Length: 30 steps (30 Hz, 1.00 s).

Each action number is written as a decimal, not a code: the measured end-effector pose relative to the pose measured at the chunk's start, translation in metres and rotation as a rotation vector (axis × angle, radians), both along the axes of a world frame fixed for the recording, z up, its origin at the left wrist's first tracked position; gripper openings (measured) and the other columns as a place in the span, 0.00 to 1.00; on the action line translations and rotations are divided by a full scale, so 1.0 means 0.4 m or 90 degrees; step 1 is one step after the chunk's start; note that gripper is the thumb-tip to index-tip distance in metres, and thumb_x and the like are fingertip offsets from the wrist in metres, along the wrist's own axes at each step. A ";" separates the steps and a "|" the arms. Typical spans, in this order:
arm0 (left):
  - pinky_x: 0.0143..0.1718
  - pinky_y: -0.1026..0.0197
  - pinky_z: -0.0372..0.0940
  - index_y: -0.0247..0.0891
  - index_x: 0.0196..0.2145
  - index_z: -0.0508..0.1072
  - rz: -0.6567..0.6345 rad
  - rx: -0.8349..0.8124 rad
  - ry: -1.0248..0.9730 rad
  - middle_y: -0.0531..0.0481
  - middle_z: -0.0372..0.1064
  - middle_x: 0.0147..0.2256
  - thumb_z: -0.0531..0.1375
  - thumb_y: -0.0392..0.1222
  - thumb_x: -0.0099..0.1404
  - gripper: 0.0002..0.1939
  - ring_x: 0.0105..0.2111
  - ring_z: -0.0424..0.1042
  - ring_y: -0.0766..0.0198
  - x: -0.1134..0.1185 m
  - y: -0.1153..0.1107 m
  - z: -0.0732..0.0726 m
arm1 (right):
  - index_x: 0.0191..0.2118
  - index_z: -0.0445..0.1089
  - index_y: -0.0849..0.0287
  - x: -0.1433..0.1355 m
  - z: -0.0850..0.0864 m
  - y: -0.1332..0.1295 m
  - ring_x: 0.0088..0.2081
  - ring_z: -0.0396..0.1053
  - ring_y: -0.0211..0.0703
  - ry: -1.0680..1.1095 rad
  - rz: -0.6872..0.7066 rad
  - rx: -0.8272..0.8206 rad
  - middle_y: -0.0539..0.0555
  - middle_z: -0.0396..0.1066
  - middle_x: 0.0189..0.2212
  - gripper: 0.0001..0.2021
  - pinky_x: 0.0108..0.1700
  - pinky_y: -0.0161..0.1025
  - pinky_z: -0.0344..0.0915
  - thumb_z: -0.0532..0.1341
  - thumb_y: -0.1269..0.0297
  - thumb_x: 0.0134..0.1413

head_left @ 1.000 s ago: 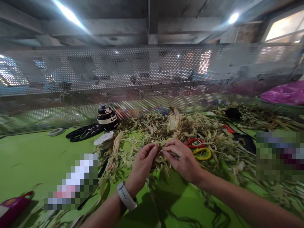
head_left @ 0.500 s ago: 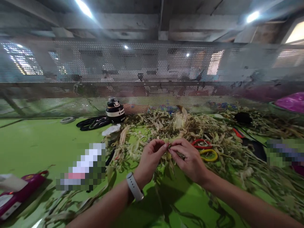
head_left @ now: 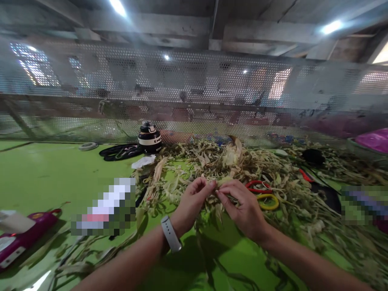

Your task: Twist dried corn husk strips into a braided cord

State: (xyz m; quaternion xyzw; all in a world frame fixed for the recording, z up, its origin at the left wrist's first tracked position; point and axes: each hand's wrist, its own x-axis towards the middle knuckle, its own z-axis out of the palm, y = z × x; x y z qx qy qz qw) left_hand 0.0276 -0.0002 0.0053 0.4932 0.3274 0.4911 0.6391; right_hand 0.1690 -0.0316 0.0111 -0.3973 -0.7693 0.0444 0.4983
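My left hand (head_left: 194, 199), with a pale watch on its wrist, is closed in a pinch. Facing it, my right hand (head_left: 242, 205) pinches as well, and the fingertips of both nearly meet. Between them is a thin bit of pale corn husk (head_left: 223, 181), mostly hidden by the fingers. Just past the hands spreads a heap of dried corn husks (head_left: 209, 155). Close by my right hand lie scissors with one red and one yellow handle loop (head_left: 268, 202), their blades buried in the husks.
A black bottle (head_left: 150, 139) stands by the perforated metal screen (head_left: 188, 89). Left of it are a black cable coil (head_left: 119, 152) and a roll of tape (head_left: 88, 146). A purple power strip (head_left: 28, 238) lies at the left on the green tabletop (head_left: 45, 173). A basin with pink plastic (head_left: 374, 139) is at right.
My view has tilted slightly. Both hands stay in the same spot with fingertips pinched; the right fingertips have drawn a little away from the left.
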 end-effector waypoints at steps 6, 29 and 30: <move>0.23 0.67 0.51 0.37 0.28 0.67 0.079 0.181 0.203 0.58 0.57 0.21 0.56 0.49 0.58 0.11 0.21 0.54 0.70 -0.007 0.004 0.001 | 0.32 0.69 0.59 0.002 -0.001 0.007 0.35 0.67 0.42 0.013 -0.028 0.002 0.55 0.68 0.30 0.05 0.38 0.39 0.65 0.56 0.71 0.55; 0.33 0.64 0.59 0.40 0.28 0.66 0.018 0.121 0.107 0.53 0.60 0.27 0.57 0.52 0.57 0.13 0.29 0.60 0.65 0.001 0.005 -0.046 | 0.33 0.67 0.58 0.014 -0.007 0.012 0.34 0.66 0.41 0.012 -0.036 -0.063 0.54 0.68 0.30 0.05 0.37 0.37 0.64 0.55 0.67 0.55; 0.35 0.64 0.59 0.40 0.29 0.67 0.017 0.120 0.100 0.52 0.62 0.29 0.57 0.52 0.57 0.13 0.30 0.61 0.64 0.000 0.005 -0.046 | 0.33 0.67 0.58 0.015 -0.007 0.012 0.33 0.66 0.40 0.007 -0.045 -0.066 0.53 0.68 0.30 0.05 0.36 0.36 0.64 0.55 0.67 0.56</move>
